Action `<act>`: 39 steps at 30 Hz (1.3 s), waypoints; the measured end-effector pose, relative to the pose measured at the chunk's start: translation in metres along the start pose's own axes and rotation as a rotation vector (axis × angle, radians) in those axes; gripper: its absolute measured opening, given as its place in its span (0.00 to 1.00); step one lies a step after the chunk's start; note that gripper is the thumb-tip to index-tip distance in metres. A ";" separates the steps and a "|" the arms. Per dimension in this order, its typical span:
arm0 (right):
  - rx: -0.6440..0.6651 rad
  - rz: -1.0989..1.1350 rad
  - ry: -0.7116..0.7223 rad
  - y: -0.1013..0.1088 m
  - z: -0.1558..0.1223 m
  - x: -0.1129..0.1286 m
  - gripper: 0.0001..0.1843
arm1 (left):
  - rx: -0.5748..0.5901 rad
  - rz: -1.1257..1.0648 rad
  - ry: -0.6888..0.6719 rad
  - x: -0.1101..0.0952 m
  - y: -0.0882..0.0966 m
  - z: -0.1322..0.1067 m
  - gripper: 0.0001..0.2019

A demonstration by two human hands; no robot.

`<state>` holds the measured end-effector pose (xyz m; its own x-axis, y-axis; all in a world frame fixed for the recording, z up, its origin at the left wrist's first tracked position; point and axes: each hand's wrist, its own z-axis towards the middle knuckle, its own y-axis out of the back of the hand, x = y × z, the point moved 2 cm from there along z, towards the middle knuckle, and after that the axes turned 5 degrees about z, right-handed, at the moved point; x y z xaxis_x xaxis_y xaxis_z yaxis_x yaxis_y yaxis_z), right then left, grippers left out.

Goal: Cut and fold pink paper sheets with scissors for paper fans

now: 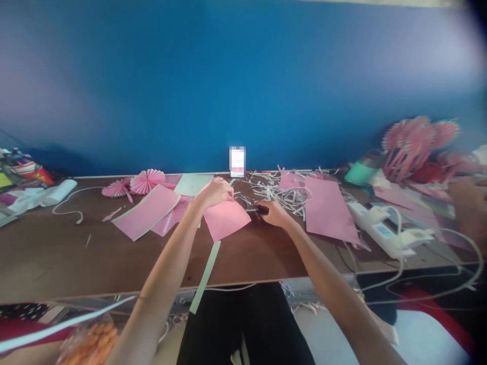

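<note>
My left hand (218, 192) is closed on the upper edge of a pink paper sheet (226, 218), its fingers bent over the paper. To the right of that sheet, my right hand (276, 214) wraps round a small black-handled tool (262, 209); it may be scissors, but the blades do not show clearly. A pale green paper strip (207, 274) runs down from below the sheet over the table's front edge. More pink sheets (146, 210) lie left of my left forearm, near two pleated pink paper rosettes (148, 181).
A heap of thin paper cuttings (287, 196) lies behind my right hand. Beside it are a large pink sheet (329, 208) and a white power strip (380, 230) with cables. A phone (238, 162) leans against the blue wall. Finished-looking pink rosettes (416, 137) stand far right, near another person's blurred hand.
</note>
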<state>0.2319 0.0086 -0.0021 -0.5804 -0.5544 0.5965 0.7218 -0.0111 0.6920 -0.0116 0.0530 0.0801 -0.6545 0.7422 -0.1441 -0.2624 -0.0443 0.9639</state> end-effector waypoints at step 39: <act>-0.008 0.670 -0.176 -0.032 0.012 0.017 0.16 | -0.001 -0.204 0.102 -0.030 -0.061 -0.017 0.17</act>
<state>0.1945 0.0090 -0.0092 -0.0603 -0.3008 0.9518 0.9484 0.2800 0.1486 0.0118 0.0218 0.0214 -0.6560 0.6643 -0.3583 -0.3976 0.0994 0.9122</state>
